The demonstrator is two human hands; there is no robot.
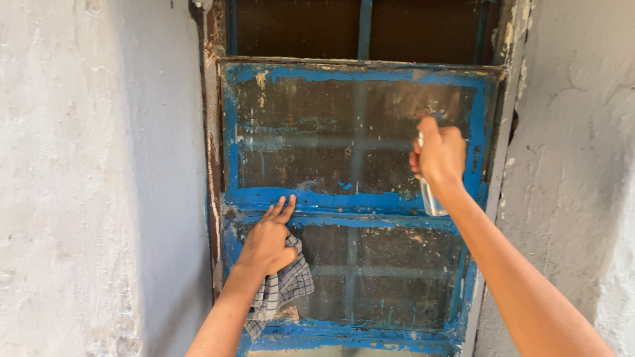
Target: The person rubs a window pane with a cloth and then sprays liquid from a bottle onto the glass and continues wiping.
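Setting: rough whitewashed wall (99,165) flanks a window frame (228,139) of chipped blue paint, its grimy glass pane (317,132) backed by bars.
Left hand (268,241): pressed on the frame's middle crossbar, fingers spread flat upward, thumb pinning a checked cloth (284,291) that hangs down over the lower pane.
Right hand (440,155): closed around a clear spray bottle (431,198), at the upper pane's right edge (nozzle hidden by the fingers).
Key relation: bottle's long axis stands upright, just in front of the upper glass; the cloth lies below and left of it, nearer the lower pane.
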